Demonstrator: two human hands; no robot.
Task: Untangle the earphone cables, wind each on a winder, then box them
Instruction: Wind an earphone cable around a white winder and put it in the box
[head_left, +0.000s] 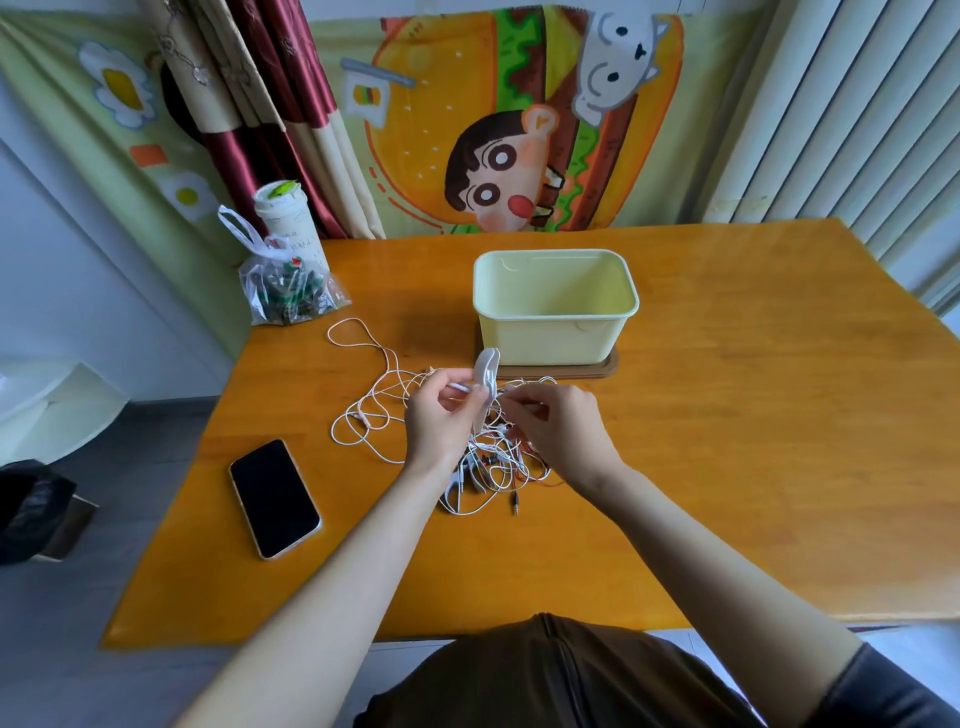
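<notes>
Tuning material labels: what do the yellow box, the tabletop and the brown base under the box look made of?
Box: likely plastic, pale yellow, smooth matte, with a moulded rolled rim. Tabletop: wood, glossy orange varnish, with visible grain and glare. Brown base: thin with a rounded corner; could be wood or plastic, cannot tell.

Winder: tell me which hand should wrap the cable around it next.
Right. The left hand grips the white winder upright above the tangle, so it is occupied as the holder. The right hand pinches a white cable right beside the winder and is probably free to loop it round.
</notes>
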